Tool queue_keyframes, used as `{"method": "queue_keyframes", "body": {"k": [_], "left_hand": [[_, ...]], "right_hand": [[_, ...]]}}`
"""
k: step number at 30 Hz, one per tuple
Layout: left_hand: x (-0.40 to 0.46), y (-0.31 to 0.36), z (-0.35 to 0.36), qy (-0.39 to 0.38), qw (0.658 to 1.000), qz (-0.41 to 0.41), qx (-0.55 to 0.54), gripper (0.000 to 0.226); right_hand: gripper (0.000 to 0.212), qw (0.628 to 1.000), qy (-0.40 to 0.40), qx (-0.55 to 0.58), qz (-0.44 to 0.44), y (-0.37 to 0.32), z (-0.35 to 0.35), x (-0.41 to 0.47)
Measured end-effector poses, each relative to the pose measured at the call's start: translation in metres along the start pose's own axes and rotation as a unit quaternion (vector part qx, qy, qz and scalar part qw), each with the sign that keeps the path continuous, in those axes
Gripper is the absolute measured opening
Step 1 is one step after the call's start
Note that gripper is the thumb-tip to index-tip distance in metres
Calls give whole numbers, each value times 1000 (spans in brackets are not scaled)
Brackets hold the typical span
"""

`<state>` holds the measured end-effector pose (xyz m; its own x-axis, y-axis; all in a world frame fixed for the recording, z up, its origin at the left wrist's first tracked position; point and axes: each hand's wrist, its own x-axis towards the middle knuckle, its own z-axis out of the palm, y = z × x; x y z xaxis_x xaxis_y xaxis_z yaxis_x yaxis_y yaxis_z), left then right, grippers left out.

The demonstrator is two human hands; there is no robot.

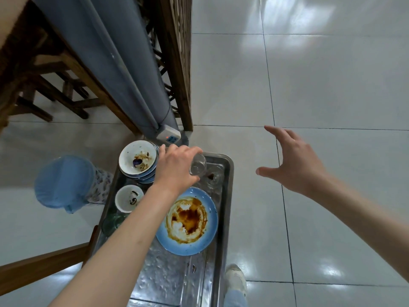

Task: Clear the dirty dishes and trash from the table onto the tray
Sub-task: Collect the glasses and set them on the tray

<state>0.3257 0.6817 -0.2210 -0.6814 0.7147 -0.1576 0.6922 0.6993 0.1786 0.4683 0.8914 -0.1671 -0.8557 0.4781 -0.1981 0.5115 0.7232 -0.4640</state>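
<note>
Left hand [174, 168] grips a clear glass [198, 167], fingers curled round it, tilted, held over the far end of the metal tray [228, 196]. Right hand [296, 165] hangs free above the floor right of the tray, fingers spread apart, holding nothing. On the tray: blue plate [190, 220] with brown sauce mid-tray, stacked bowls [138, 162] with scraps at the far left corner, white cup [128, 198] just near of them, another glass [213, 176] at the far right. Bin [64, 183] with blue liner stands left of the tray.
</note>
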Motion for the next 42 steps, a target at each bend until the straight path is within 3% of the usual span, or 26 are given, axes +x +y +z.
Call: {"method": "queue_keyframes", "body": {"k": [9, 25, 33, 39, 42], "left_hand": [[17, -6, 6, 28, 999, -6, 32, 60], [49, -3, 20, -82, 995, 11, 53, 54], [44, 5, 35, -99, 991, 16, 86, 53], [41, 4, 41, -92, 989, 17, 111, 63], [40, 2, 36, -109, 988, 10, 105, 87]], "right_hand": [[97, 1000, -3, 5, 16, 12, 6, -9], [96, 1000, -7, 11, 28, 25, 14, -4], [97, 999, -14, 8, 28, 26, 14, -1], [97, 999, -18, 4, 32, 29, 13, -3], [97, 999, -20, 6, 31, 27, 12, -2]]}}
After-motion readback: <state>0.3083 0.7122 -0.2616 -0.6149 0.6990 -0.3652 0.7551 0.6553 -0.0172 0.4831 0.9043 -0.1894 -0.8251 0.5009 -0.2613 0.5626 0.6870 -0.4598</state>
